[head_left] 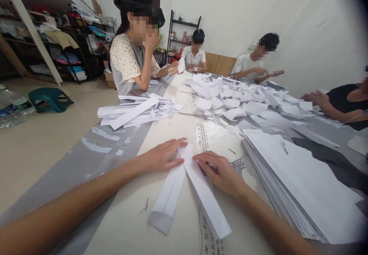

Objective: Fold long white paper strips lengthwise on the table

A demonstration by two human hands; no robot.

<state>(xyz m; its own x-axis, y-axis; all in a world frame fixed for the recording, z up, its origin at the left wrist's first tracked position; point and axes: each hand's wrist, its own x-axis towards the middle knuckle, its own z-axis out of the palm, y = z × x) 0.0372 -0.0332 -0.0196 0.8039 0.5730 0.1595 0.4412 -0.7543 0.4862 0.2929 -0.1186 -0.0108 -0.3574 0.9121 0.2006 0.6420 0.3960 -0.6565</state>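
Observation:
A folded white paper strip (169,193) slants from bottom left up to the middle of the table, and a second strip (208,201) slants down to the right, the two meeting at their upper ends. My left hand (165,155) rests with fingers apart on the upper end of the left strip. At the upper end of the right strip, my right hand (220,170) touches the paper's edge with its fingertips, fingers bent and not wrapped round it.
Paper strips (135,111) lie in a pile at the left, folded pieces (230,98) are heaped beyond, and a paper stack (304,182) stands at the right. Several people (130,59) sit around the table (115,216). A green stool (50,96) is on the floor.

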